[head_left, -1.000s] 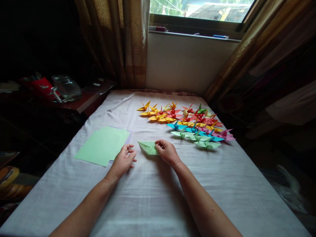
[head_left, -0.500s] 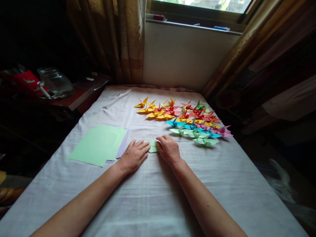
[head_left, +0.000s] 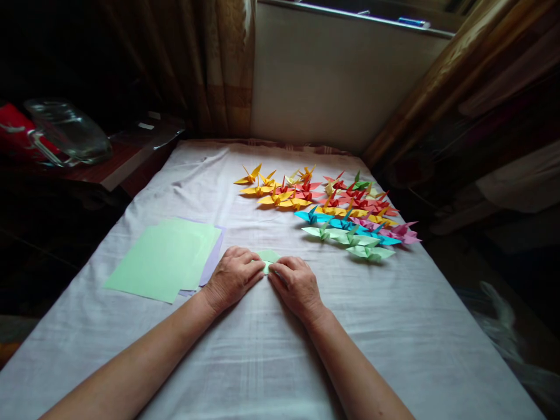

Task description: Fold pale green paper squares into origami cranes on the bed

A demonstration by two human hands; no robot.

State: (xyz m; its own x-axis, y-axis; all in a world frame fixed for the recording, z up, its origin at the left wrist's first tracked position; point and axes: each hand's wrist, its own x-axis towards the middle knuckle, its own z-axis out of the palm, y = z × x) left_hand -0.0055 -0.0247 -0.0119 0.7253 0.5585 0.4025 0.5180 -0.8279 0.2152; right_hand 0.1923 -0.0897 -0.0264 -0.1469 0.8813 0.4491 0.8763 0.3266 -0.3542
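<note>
A small piece of folded light-green paper (head_left: 268,255) lies on the white cloth, partly hidden by my fingers. My left hand (head_left: 234,274) grips its left side with the fingers curled and the thumb toward the middle. At its right side my right hand (head_left: 298,284) pinches the near edge between thumb and fingers. To the left of my left hand rests a stack of square light-green sheets (head_left: 153,259), with purple sheets (head_left: 213,256) showing from under its right edge. Beyond my right hand stand light-green paper cranes (head_left: 370,252).
More folded cranes in yellow (head_left: 276,198), red (head_left: 359,201), blue (head_left: 312,216) and pink (head_left: 405,232) fill the back right of the cloth. A glass jar (head_left: 72,131) and a red container (head_left: 17,131) are on a dark wooden surface at the left. Curtains (head_left: 219,70) hang behind.
My left hand has gone from lying flat to curled fingers on the folded paper. My right hand has come nearer to me and to the left hand. The view has tilted down.
</note>
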